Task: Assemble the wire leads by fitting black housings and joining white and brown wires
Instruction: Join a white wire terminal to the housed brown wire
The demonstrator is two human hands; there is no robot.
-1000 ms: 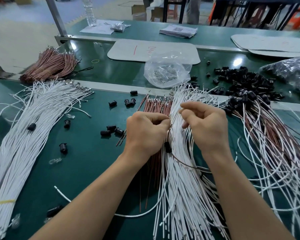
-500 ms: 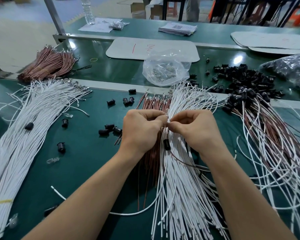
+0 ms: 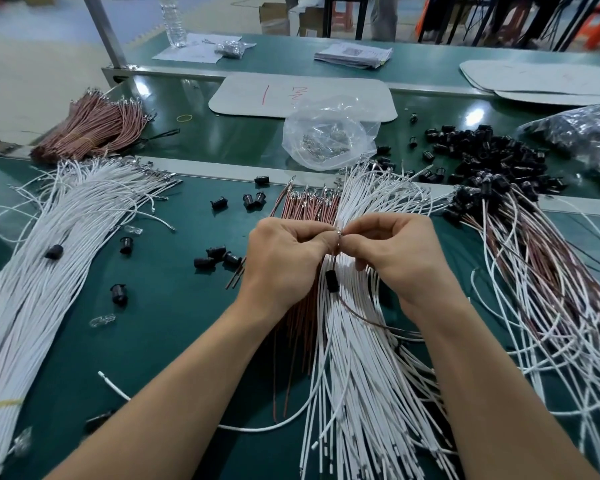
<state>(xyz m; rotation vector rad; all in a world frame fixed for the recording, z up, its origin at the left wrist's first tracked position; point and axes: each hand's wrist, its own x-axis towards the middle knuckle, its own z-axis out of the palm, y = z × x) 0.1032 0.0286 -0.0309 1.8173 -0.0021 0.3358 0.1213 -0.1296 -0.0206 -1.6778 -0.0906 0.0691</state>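
My left hand [image 3: 284, 258] and my right hand [image 3: 392, 254] meet fingertip to fingertip over the middle of the table, both pinching the metal-tipped ends of thin wires [image 3: 338, 233]. A black housing [image 3: 332, 281] hangs on the wires just below my fingers, and a brown wire [image 3: 361, 315] trails from it to the right. Under my hands lie a bundle of brown wires [image 3: 302, 206] and a wide fan of white wires [image 3: 357, 358]. Loose black housings [image 3: 215, 256] are scattered left of my left hand.
A long white wire bundle [image 3: 49, 258] lies at the left, a brown bundle [image 3: 94, 128] at the back left. A clear bag of terminals [image 3: 326, 136] and a heap of black housings [image 3: 482, 150] sit behind. Assembled leads [image 3: 541, 271] spread at the right.
My hands, apart a second ago, have come together so that the fingertips meet on the wire ends. The black housing now hangs lower beneath them.
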